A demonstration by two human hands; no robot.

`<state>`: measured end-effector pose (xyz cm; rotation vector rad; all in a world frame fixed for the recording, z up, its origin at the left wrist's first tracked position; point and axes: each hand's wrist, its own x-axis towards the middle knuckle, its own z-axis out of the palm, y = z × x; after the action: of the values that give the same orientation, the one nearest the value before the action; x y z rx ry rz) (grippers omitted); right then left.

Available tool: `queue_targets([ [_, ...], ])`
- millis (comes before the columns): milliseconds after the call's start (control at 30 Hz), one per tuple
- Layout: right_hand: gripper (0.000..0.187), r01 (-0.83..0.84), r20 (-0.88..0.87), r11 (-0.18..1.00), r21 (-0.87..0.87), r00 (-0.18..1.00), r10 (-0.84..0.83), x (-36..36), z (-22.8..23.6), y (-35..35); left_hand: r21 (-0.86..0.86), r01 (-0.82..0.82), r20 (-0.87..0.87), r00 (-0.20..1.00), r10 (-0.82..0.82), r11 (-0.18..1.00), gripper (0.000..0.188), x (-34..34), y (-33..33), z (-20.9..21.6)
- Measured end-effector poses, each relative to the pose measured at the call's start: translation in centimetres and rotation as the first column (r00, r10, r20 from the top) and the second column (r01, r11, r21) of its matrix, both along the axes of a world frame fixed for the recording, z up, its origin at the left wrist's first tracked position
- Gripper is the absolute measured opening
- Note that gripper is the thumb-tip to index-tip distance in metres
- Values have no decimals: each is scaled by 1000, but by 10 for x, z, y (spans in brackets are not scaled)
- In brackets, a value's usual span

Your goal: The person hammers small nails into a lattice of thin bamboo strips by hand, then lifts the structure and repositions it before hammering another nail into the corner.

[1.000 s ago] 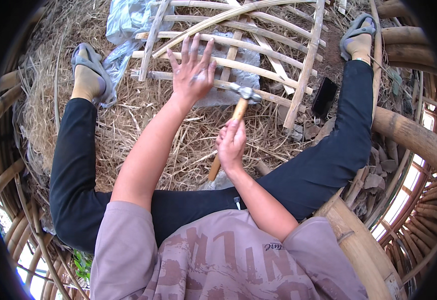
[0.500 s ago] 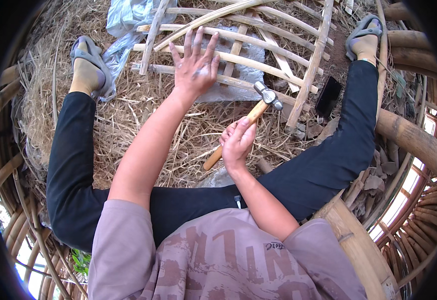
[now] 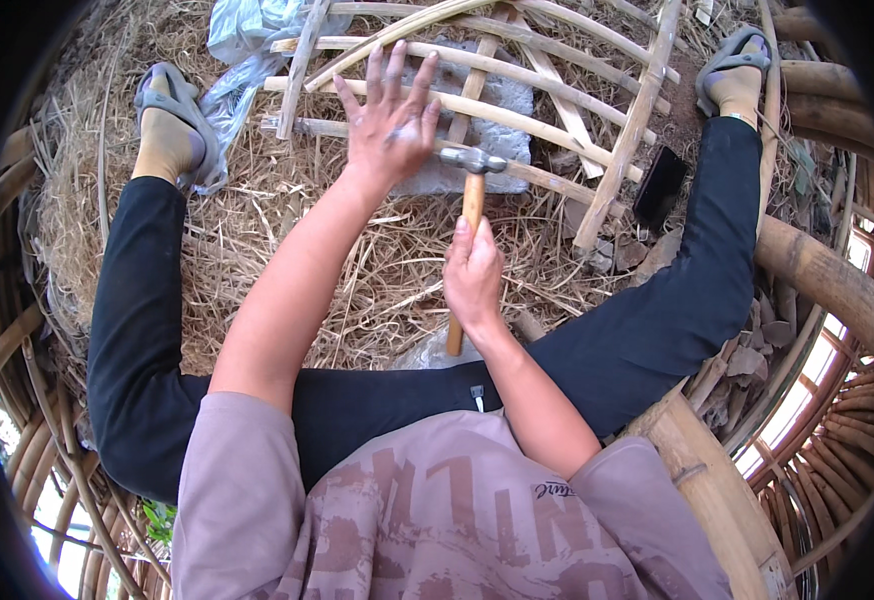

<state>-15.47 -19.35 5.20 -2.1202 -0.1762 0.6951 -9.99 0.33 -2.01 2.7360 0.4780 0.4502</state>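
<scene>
A hammer [image 3: 473, 205] with a wooden handle and a shiny metal head is gripped in my right hand [image 3: 474, 270], its head pointing away from me. The head is over the nearest slat of a lattice of split bamboo strips [image 3: 517, 122]; whether it touches the slat I cannot tell. My left hand [image 3: 390, 128] lies on the lattice with fingers spread, across the nearer slats and just left of the hammer head. Under the lattice is a grey flat slab [image 3: 510, 150], partly covered by the strips.
Dry straw [image 3: 257, 265] covers the ground between my legs. Crumpled clear plastic [image 3: 242, 35] lies by my left foot. A dark phone [image 3: 660, 188] rests near the lattice's right end. Thick bamboo poles [image 3: 827, 280] stand at the right, and a wide bamboo piece [image 3: 712, 480] is beside my hip.
The hammer has swung from a slant to nearly upright in the picture, its head moving left toward my left hand. My left hand stays spread on the lattice.
</scene>
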Motion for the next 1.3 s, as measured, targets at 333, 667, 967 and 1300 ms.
queue_targets([
  [333,22,110,265,951,289,946,-190,-14,2,0,-5,0,-5,1000,0,1000,60,0,0,0],
  [667,21,-67,220,996,-53,972,78,14,39,-18,-18,-5,6,1000,6,1000,59,-4,3,0],
  [967,29,-470,320,736,-487,688,651,74,114,-30,-24,-15,-9,1000,15,1000,59,-6,4,0],
  [1300,29,-668,276,-28,-744,-345,897,207,94,-14,-39,-8,-5,1000,8,999,60,0,0,-3],
])
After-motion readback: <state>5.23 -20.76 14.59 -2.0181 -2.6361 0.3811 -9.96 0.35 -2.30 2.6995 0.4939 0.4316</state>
